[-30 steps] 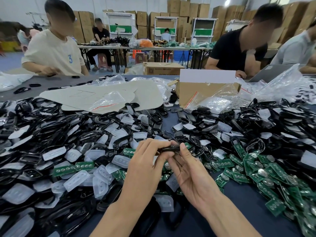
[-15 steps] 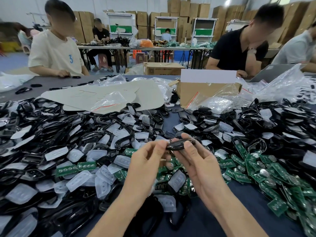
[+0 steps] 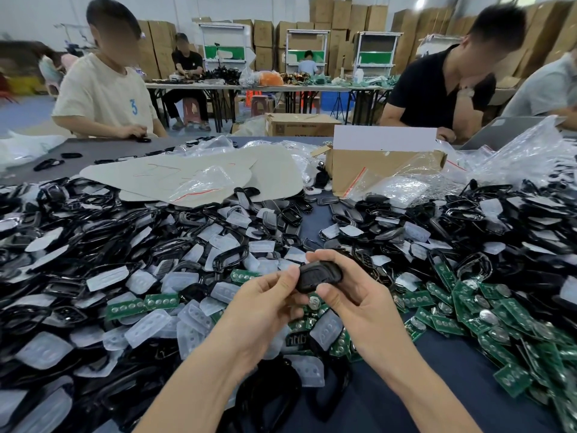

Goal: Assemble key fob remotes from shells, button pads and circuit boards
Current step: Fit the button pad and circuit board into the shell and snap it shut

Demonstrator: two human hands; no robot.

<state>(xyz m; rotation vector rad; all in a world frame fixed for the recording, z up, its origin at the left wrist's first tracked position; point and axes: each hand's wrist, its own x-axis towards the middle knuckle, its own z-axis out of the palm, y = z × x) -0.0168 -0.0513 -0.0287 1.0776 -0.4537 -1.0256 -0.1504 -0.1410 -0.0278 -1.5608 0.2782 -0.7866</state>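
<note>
Heap of black shells (image 3: 93, 245) and clear button pads (image 3: 146, 328) on the left, left hand (image 3: 259, 310) and right hand (image 3: 352, 295) pinching a black key fob (image 3: 318, 275) between fingertips above the table's middle, green circuit boards (image 3: 487, 310) piled on the right, cardboard box (image 3: 374, 164) behind.

Black key fob (image 3: 320, 276), closed, tilted, pinched above the table (image 3: 468, 385) between left hand (image 3: 265, 304) and right hand (image 3: 359, 304). Black shells (image 3: 78, 245) heaped across left and right sides. Translucent button pads (image 3: 146, 328) scattered toward near-left edge. Green circuit boards (image 3: 449, 323) piled toward near-right edge.
</note>
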